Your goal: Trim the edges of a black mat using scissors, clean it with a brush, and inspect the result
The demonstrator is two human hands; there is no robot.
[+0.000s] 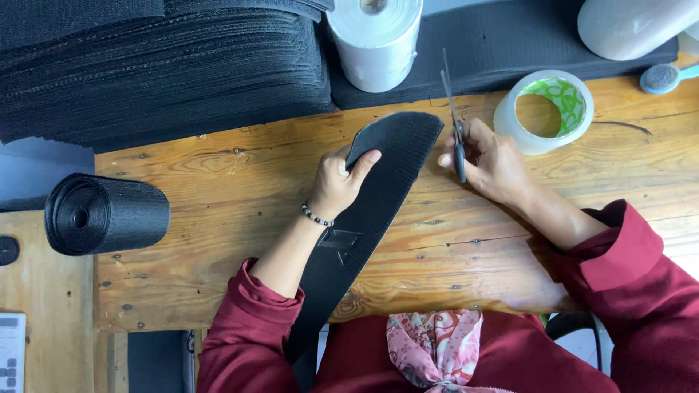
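Black mesh strip (364, 218) is lying slantwise across the wooden table (218, 240), its rounded end lifted; left hand (336, 182) is pinching that end closed, right hand (491, 161) is gripping shut scissors (455, 135) just beside it; keeping the edge taut and following the curve should be giving a clean cut.

Small dark label (339, 238) on black strip (378, 189), roughly rectangular, near left wrist. Grey-white keypad device (11, 353) at bottom-left edge; screen not visible.
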